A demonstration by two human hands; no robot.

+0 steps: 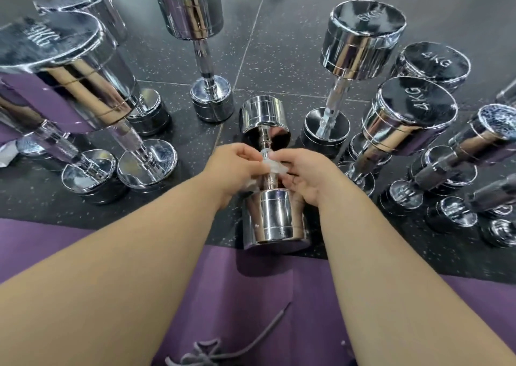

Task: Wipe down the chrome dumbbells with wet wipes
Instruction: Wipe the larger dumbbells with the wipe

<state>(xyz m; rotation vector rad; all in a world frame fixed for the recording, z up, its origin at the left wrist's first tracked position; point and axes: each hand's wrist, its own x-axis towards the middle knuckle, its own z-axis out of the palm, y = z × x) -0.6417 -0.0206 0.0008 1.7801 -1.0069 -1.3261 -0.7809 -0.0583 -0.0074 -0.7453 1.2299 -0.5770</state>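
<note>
- Chrome dumbbell (275, 220) lay flat, left of the upright 4KG dumbbell (413, 114), wet wipe (272, 165) round its handle (269, 182).
- My left hand (237, 167) and right hand (304, 177) both pinched the wipe; a snug twisting rub seemed best.

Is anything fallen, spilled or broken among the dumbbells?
Nothing spilled or broken. One dumbbell lies flat while other dumbbells stand on end; the left hand and right hand hold a wet wipe on it.

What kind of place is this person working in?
Most likely a gym or weights room. Many chrome dumbbells stand on end, a 4KG stamp shows on one, and the floor looks like black speckled rubber tiles with seams.
</note>
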